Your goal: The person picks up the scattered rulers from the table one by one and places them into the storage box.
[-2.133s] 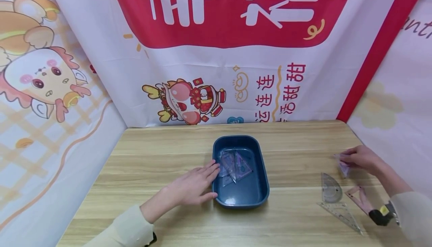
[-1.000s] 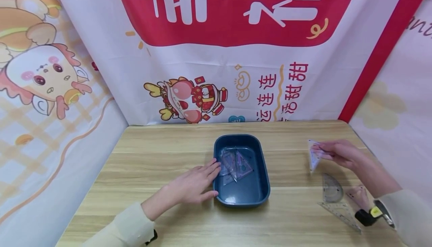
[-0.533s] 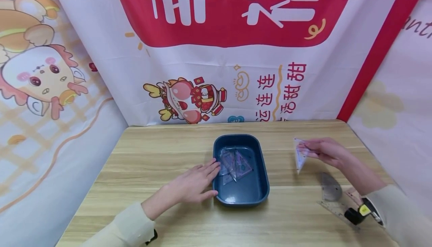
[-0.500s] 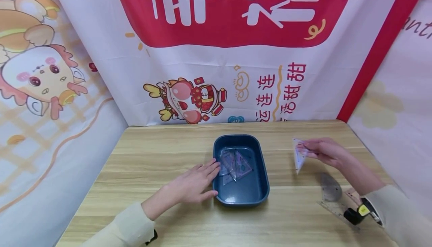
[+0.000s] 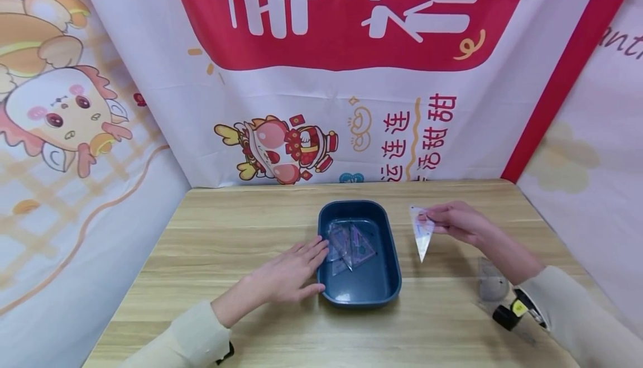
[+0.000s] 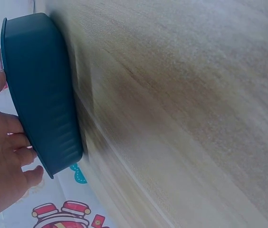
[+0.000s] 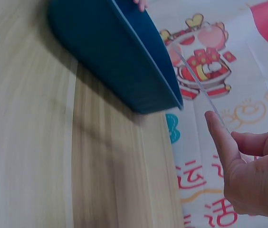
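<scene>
A dark blue rectangular tray [image 5: 364,295] stands mid-table, with several clear purple-marked set squares [image 5: 359,248] overlapping inside it. My left hand [image 5: 288,273] rests against the tray's left rim, fingers spread; in the left wrist view that hand [image 6: 3,156] touches the side of the tray [image 6: 41,90]. To the right of the tray, my right hand [image 5: 459,224] pinches a clear triangular set square [image 5: 422,237] above the table, one corner pointing down. In the right wrist view the set square [image 7: 200,88] appears edge-on between thumb and fingers of the right hand [image 7: 257,175].
A clear protractor [image 5: 493,287] lies on the wooden table [image 5: 241,211] below my right forearm. Another clear piece beside it is mostly hidden by the black-and-yellow wrist device [image 5: 509,315]. Printed cloths hang behind the table and at both sides.
My right hand has carried the set square leftward from the table's right side toward the tray. My left hand has stayed at the rim. The right forearm now covers more of the pieces lying there.
</scene>
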Demonstrator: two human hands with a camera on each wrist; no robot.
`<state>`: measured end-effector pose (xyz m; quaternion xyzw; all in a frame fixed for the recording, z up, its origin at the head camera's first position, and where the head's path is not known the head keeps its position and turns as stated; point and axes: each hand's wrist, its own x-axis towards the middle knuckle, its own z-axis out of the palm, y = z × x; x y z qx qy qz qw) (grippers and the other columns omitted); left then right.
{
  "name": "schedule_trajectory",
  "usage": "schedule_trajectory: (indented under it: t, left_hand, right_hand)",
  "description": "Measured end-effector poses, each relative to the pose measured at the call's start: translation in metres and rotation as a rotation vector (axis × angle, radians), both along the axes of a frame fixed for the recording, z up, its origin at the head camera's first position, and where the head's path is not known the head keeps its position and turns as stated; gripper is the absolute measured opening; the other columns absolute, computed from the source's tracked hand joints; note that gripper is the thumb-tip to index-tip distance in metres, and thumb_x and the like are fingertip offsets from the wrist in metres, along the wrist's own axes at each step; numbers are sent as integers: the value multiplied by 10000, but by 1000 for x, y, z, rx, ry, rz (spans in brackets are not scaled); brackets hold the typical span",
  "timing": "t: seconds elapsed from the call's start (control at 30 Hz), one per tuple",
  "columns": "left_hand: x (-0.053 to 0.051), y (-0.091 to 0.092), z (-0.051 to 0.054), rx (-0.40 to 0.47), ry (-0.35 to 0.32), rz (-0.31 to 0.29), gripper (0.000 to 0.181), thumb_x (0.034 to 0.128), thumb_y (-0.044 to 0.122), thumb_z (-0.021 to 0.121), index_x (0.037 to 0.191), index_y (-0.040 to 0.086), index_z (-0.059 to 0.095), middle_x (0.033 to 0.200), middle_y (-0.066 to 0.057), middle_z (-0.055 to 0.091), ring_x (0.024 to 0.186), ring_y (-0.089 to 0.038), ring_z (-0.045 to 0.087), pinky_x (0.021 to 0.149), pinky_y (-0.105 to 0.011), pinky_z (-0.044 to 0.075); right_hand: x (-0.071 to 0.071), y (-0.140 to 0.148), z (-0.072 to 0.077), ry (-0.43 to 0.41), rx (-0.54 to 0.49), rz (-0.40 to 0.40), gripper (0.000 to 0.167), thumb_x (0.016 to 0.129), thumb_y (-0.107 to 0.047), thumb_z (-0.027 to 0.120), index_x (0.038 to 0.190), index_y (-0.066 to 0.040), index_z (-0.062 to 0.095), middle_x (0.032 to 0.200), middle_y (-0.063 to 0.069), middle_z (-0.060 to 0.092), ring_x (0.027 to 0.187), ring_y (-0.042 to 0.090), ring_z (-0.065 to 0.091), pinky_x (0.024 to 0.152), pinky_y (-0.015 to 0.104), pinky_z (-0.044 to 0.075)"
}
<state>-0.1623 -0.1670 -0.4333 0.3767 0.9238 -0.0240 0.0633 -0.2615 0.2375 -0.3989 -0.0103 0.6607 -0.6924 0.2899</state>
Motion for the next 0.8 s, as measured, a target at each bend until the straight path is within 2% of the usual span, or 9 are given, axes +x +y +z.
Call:
schedule_trajectory:
  t: [0.27, 0.43, 0.63, 0.8]
  left_hand:
    - [0, -2, -3, 6, 41, -41, 772, 1017, 559, 424, 1548, 10, 314, 1647, -155, 252, 1550, -299, 182, 1228, -454, 278]
    - [-1, -1, -3, 5, 63, -61, 769, 1020, 558, 419, 1542, 2, 323, 1642, -162, 263, 1547, -303, 191, 1232, -438, 271]
    - [-1, -1, -4, 4, 55, -62, 772, 1019, 559, 419, 1544, 1, 320, 1640, -167, 267, 1545, -310, 198, 1221, -459, 294]
    - [0, -2, -3, 3, 43, -50, 775, 1019, 564, 415, 1551, 11, 308, 1646, -159, 256, 1550, -300, 180, 1215, -477, 301]
  right_hand:
    - [-3, -33, 3, 42, 47, 64, 448, 1036, -24, 469, 1411, 202, 374, 977, 0, 767, 925, 73, 725, 850, 284, 600]
    - [-5, -53, 8, 74, 120, 99, 427, 1031, -60, 506, 1388, 167, 449, 1009, 40, 766, 923, 91, 726, 852, 289, 599]
    - [-8, -79, 11, 90, 201, 135, 351, 1032, -75, 514, 1327, 108, 562, 1046, 110, 759, 907, 133, 736, 844, 299, 602]
    - [-11, -95, 7, 110, 241, 167, 321, 1031, -78, 519, 1291, 95, 595, 1088, 153, 743, 926, 153, 741, 843, 299, 602]
